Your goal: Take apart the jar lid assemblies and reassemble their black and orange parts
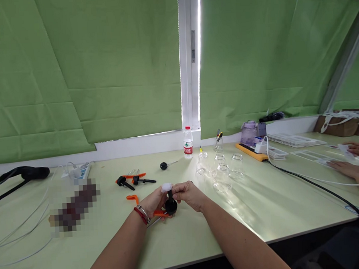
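Low over the front of the table, my left hand (155, 201) is closed around an orange and black clamp-like tool (171, 207). This tool has a round black end, an orange arm and a thin metal rod pointing down to the left. Something small and white (166, 187) sits at the top of my left hand; I cannot make out what it is. My right hand (187, 193) pinches the tool's upright black part from the right. Behind my left hand lie similar orange and black tools (136, 179). A black ball-handled metal rod (163, 166) rests farther back.
Several upside-down glass jars (222, 177) stand right of my hands, with a water bottle (188, 143) behind. Farther right are an orange-edged power strip (252, 152), cables, a purple bottle (248, 133) and another person's hands (346, 170). A black lamp-like object (34, 173) is at left.
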### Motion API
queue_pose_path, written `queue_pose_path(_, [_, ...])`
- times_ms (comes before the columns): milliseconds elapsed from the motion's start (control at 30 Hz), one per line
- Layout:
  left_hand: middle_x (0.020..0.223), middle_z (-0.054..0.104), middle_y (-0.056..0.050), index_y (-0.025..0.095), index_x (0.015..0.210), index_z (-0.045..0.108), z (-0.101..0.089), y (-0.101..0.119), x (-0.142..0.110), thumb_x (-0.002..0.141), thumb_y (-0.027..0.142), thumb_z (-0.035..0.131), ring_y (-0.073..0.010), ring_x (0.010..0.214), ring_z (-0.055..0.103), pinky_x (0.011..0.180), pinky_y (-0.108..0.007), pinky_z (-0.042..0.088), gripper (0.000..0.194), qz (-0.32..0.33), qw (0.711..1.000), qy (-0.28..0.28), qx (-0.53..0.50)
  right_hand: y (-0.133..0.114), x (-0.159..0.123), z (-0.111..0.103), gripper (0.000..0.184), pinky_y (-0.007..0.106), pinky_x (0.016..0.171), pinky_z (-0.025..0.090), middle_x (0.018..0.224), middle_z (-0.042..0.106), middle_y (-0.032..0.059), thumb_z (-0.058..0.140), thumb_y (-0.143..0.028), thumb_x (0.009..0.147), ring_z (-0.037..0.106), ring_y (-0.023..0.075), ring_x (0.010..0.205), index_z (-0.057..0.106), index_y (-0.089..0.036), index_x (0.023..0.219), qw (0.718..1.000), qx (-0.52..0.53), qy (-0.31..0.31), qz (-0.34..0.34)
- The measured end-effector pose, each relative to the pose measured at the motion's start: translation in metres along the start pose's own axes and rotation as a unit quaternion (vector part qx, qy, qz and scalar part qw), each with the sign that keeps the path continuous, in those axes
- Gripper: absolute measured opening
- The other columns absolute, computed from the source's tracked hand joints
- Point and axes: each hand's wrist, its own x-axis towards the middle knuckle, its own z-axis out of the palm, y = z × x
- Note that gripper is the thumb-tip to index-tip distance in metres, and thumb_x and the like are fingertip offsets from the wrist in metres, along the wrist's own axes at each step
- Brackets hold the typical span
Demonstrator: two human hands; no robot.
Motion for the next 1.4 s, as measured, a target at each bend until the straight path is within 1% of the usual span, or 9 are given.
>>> queue_pose_path(200, [0.067, 0.060, -0.005, 0.017, 0.101, 0.053, 0.000, 0.000, 0.000, 0.072, 0.064, 0.043, -0.0193, 0.051, 0.059, 0.030, -0.022, 0.038, 0.057, -0.014, 1.000, 0.001, -0.001, 0.002, 0.001, 0.001, 0.018, 0.028, 0.059, 0.039, 0.058, 0.058, -0.0026, 0.077, -0.027, 0.053, 0.048, 0.0097, 0.055, 0.068, -0.015, 0.064, 1.000, 0.003, 0.019, 0.022])
queue_pose_path(333, [0.070, 0.060, -0.005, 0.018, 0.100, 0.053, -0.001, 0.000, 0.001, 0.073, 0.062, 0.044, -0.0187, 0.051, 0.059, 0.029, -0.021, 0.037, 0.052, -0.012, 1.000, 0.003, -0.010, 0.002, 0.001, 0.001, 0.020, 0.028, 0.058, 0.039, 0.058, 0.059, -0.0021, 0.078, -0.026, 0.053, 0.049, 0.0101, 0.054, 0.066, -0.015, 0.065, 0.999, 0.017, 0.019, 0.028])
queue_pose_path(500, [0.068, 0.060, -0.006, 0.017, 0.099, 0.052, -0.002, -0.001, 0.002, 0.073, 0.066, 0.042, -0.0193, 0.052, 0.059, 0.030, -0.021, 0.038, 0.056, -0.016, 1.000, 0.000, -0.003, -0.003, -0.001, 0.002, 0.015, 0.028, 0.061, 0.039, 0.057, 0.056, -0.0025, 0.074, -0.028, 0.060, 0.047, 0.0101, 0.057, 0.067, -0.015, 0.064, 1.000, -0.007, -0.006, 0.010])
queue_pose_path(633, [0.073, 0.061, -0.006, 0.018, 0.101, 0.052, -0.003, -0.002, 0.002, 0.072, 0.066, 0.044, -0.0182, 0.051, 0.059, 0.031, -0.021, 0.038, 0.057, -0.013, 1.000, -0.008, -0.008, -0.004, -0.002, 0.001, 0.013, 0.028, 0.060, 0.040, 0.060, 0.056, -0.0024, 0.072, -0.029, 0.062, 0.047, 0.0107, 0.058, 0.067, -0.017, 0.062, 1.000, -0.029, -0.005, -0.003])
queue_pose_path(767, [0.071, 0.060, -0.005, 0.017, 0.100, 0.052, -0.002, -0.001, 0.000, 0.071, 0.067, 0.045, -0.0184, 0.052, 0.058, 0.031, -0.021, 0.037, 0.059, -0.004, 1.000, -0.016, -0.003, -0.001, -0.001, -0.001, 0.015, 0.028, 0.060, 0.041, 0.058, 0.058, -0.0014, 0.072, -0.030, 0.063, 0.050, 0.0112, 0.057, 0.069, -0.016, 0.065, 0.999, -0.030, -0.010, -0.001])
queue_pose_path(900, [0.072, 0.060, -0.006, 0.016, 0.098, 0.054, -0.002, -0.001, 0.000, 0.072, 0.066, 0.045, -0.0186, 0.053, 0.058, 0.031, -0.021, 0.036, 0.057, -0.008, 1.000, -0.012, -0.008, 0.003, 0.001, -0.003, 0.018, 0.028, 0.060, 0.042, 0.057, 0.060, -0.0008, 0.075, -0.030, 0.061, 0.051, 0.0109, 0.055, 0.070, -0.014, 0.068, 1.000, -0.017, -0.001, 0.014])
queue_pose_path(1133, [0.073, 0.060, -0.005, 0.017, 0.101, 0.053, -0.005, -0.003, 0.004, 0.075, 0.060, 0.043, -0.0184, 0.050, 0.059, 0.028, -0.022, 0.036, 0.051, -0.015, 1.000, -0.014, -0.017, 0.006, 0.002, -0.002, 0.024, 0.029, 0.059, 0.044, 0.056, 0.061, -0.0009, 0.079, -0.029, 0.055, 0.054, 0.0115, 0.053, 0.066, -0.013, 0.067, 0.999, 0.005, 0.020, 0.025])
queue_pose_path(1400, [0.076, 0.058, -0.005, 0.018, 0.101, 0.051, -0.005, -0.004, 0.005, 0.074, 0.061, 0.043, -0.0195, 0.052, 0.060, 0.028, -0.023, 0.038, 0.052, -0.012, 1.000, -0.010, -0.023, 0.008, 0.003, -0.002, 0.028, 0.029, 0.057, 0.045, 0.055, 0.062, -0.0016, 0.082, -0.026, 0.052, 0.054, 0.0110, 0.052, 0.064, -0.013, 0.068, 0.999, 0.025, 0.024, 0.024])
